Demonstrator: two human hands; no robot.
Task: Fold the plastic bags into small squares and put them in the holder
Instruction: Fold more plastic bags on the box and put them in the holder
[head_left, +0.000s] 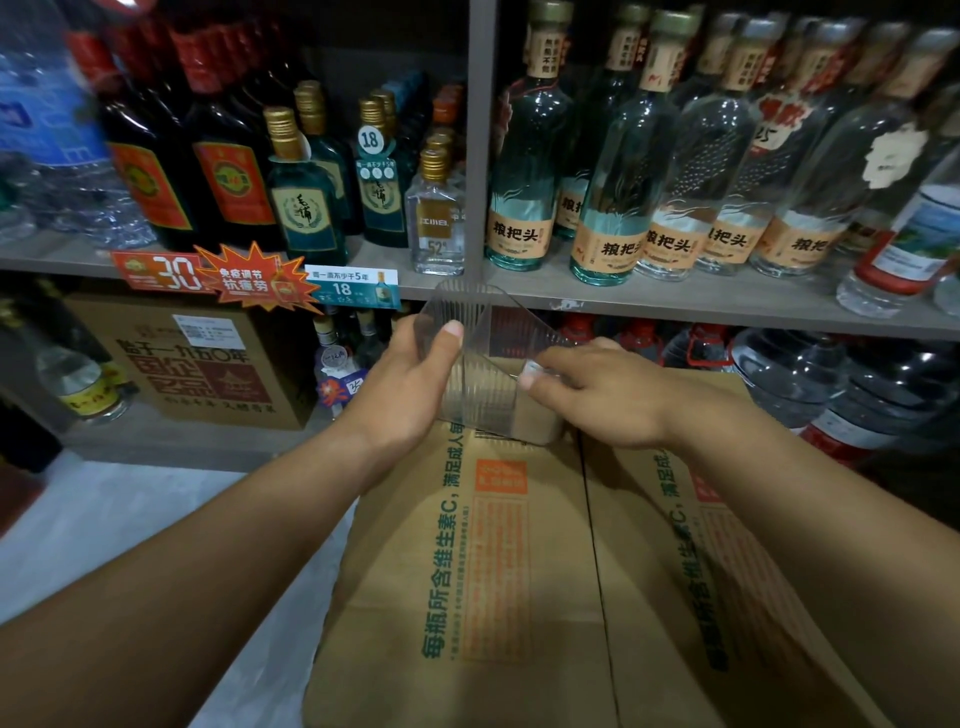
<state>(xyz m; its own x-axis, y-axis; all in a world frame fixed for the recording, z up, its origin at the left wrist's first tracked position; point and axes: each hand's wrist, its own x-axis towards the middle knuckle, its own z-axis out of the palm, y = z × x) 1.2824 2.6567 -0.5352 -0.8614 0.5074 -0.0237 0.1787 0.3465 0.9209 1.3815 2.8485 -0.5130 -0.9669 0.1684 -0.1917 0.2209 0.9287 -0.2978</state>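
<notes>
The clear ribbed holder (483, 332) is tilted at the far edge of the cardboard box (519, 571). My left hand (410, 384) grips its left wall, thumb pressed on the near face. My right hand (597, 389) pinches its right wall, fingers curled. Behind the holder, a shelf (675, 304) carries bottles (524, 171).

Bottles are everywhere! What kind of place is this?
Most likely a shop selling liquor. Rows of labelled bottles fill the shelf, price tags hang along its edge, and a cardboard carton sits in front, under the clear holder that the left hand and right hand grip.
</notes>
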